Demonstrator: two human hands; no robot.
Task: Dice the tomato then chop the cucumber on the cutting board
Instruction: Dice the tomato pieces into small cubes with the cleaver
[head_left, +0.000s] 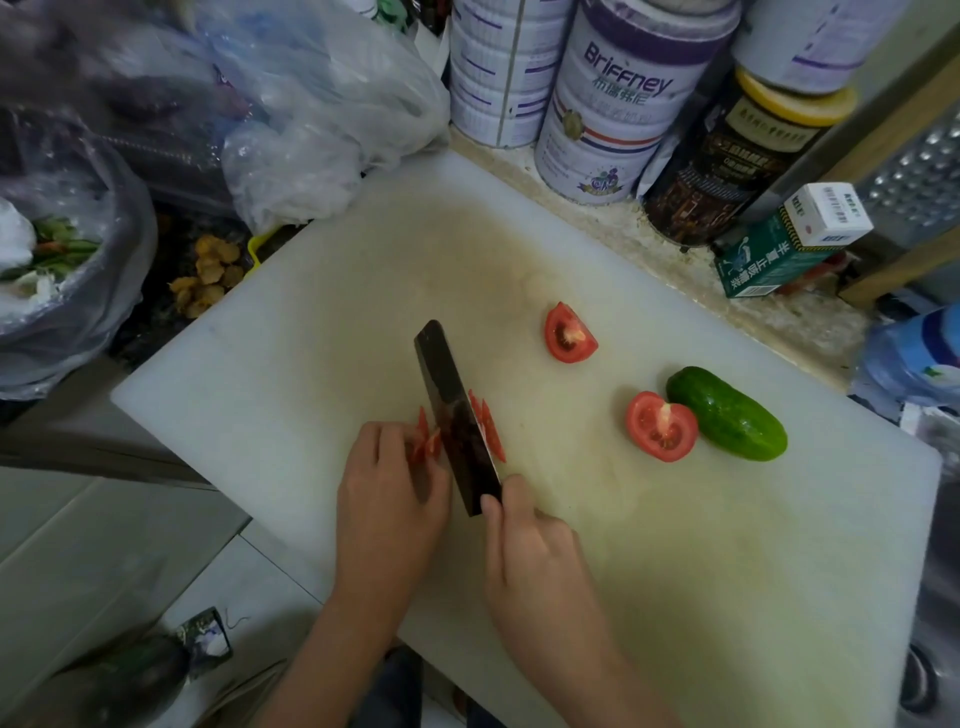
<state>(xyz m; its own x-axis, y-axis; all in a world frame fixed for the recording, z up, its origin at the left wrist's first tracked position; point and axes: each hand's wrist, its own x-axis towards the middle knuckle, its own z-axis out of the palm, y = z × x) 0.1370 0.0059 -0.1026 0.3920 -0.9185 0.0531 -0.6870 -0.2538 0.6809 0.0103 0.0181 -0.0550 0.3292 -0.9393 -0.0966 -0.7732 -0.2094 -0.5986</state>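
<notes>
On the white cutting board (322, 332) my right hand (530, 540) grips the handle of a dark cleaver (457, 415), whose blade stands in a cluster of red tomato slices (491, 428). My left hand (387, 488) holds the tomato pieces (422, 439) left of the blade with curled fingers. A tomato wedge (569, 335) lies cut side up farther back. A second tomato piece (661, 427) lies to the right, touching a whole green cucumber (727, 414).
Tall cans (618, 104) and a dark tin (727, 156) stand along the board's far edge, with a green box (774, 260) at right. Plastic bags (311, 104) and a bag of vegetable scraps (57, 260) crowd the left. A water bottle (919, 353) lies far right.
</notes>
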